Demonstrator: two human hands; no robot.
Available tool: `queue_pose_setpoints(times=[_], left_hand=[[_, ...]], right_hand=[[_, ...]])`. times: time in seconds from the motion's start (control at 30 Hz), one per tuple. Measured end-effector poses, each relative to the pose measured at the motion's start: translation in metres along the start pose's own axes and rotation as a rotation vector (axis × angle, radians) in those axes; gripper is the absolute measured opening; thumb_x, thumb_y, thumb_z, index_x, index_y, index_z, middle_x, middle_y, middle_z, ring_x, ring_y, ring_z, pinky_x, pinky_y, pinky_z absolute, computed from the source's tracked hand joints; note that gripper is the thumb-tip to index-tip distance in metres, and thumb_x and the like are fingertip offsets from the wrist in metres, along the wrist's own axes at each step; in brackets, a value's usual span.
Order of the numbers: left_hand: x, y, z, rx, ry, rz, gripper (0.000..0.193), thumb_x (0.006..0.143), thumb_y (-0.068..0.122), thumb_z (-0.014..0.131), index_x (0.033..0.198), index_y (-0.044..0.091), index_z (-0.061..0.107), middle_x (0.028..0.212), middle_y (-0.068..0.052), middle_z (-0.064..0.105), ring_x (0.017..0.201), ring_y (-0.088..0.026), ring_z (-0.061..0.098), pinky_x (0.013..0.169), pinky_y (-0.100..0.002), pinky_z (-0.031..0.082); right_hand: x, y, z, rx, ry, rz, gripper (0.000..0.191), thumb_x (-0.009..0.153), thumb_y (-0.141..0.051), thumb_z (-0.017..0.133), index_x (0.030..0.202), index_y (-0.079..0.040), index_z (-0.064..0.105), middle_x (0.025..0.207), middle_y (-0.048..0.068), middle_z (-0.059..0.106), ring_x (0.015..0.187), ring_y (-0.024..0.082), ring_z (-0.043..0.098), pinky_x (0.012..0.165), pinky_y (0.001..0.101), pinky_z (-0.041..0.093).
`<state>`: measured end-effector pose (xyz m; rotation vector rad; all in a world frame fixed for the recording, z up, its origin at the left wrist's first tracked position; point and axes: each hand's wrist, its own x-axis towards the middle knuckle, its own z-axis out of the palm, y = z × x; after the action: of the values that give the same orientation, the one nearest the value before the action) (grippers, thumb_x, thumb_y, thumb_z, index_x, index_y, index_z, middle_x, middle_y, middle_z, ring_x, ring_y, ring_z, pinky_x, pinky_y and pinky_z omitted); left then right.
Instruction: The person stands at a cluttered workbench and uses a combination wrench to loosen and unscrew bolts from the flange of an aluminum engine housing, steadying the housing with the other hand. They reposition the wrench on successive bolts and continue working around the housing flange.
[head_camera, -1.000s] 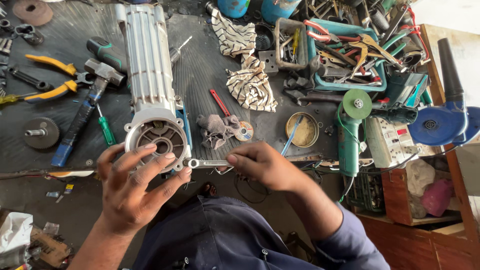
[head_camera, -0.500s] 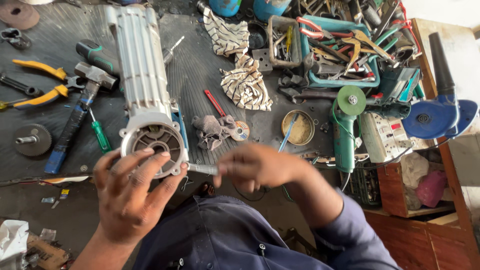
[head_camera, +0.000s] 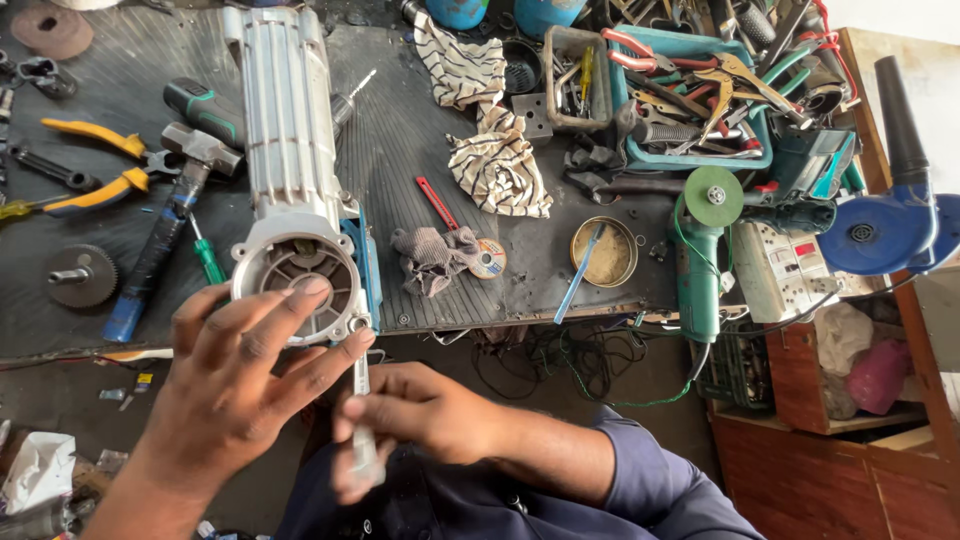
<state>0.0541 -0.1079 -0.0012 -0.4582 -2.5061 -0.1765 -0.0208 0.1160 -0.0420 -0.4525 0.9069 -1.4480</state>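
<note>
Seen from the head camera, the left hand (head_camera: 235, 385) spreads its fingers, grip apart, over the open round end of a long ribbed silver motor housing (head_camera: 290, 180) at the near edge of the dark ribbed worktop (head_camera: 420, 150). The right hand (head_camera: 410, 415), grip clamped, holds a slim steel wrench (head_camera: 362, 415) just beside it. A crumpled grey rag (head_camera: 430, 258) and a green angle grinder (head_camera: 700, 255) lie to the right; a hammer (head_camera: 165, 225) lies to the left.

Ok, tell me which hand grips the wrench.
The right hand grips the wrench; the left hand rests open-fingered on the grey motor housing instead.
</note>
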Motion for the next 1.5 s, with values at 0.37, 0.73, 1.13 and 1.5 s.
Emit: queue_pose_setpoints(times=[0.37,0.73,1.13,1.5], left_hand=[[-0.004,0.025,0.024,-0.065,0.190,-0.144,0.021,0.092,0.021,0.082,0.112,0.027,0.082,0.130,0.003,0.060,0.124,-0.021,0.053,0.107,-0.049,0.040],[-0.004,0.026,0.016,0.017,0.069,-0.145,0.028,0.091,0.021,0.076,0.118,0.027,0.079,0.133,0.000,0.058,0.125,-0.024,0.053,0.108,-0.052,0.041],[-0.012,0.010,0.039,-0.199,0.328,-0.065,0.030,0.099,0.018,0.075,0.123,0.025,0.058,0.135,-0.005,0.052,0.127,-0.026,0.056,0.107,-0.053,0.042],[-0.010,0.009,0.031,-0.264,0.268,-0.109,0.029,0.097,0.012,0.075,0.118,0.017,0.055,0.132,-0.003,0.063,0.125,-0.025,0.057,0.108,-0.055,0.039]], right_hand=[[-0.035,-0.063,-0.014,-0.264,0.099,0.166,0.046,0.115,-0.029,0.041,0.130,0.006,0.065,0.060,0.001,0.053,0.049,0.009,0.055,0.050,0.0236,0.049],[-0.026,-0.008,-0.002,-0.060,0.066,-0.010,0.043,0.120,-0.034,0.039,0.123,0.003,0.061,0.070,0.004,0.060,0.057,0.012,0.061,0.055,0.0241,0.047],[-0.005,0.039,0.010,0.001,0.150,-0.191,0.037,0.119,-0.036,0.038,0.128,-0.004,0.053,0.072,0.007,0.060,0.059,0.013,0.058,0.058,0.0249,0.046],[-0.011,0.028,0.006,0.225,0.067,-0.178,0.050,0.120,-0.035,0.041,0.089,0.001,0.057,0.071,0.015,0.060,0.059,0.026,0.062,0.060,0.0361,0.053]])
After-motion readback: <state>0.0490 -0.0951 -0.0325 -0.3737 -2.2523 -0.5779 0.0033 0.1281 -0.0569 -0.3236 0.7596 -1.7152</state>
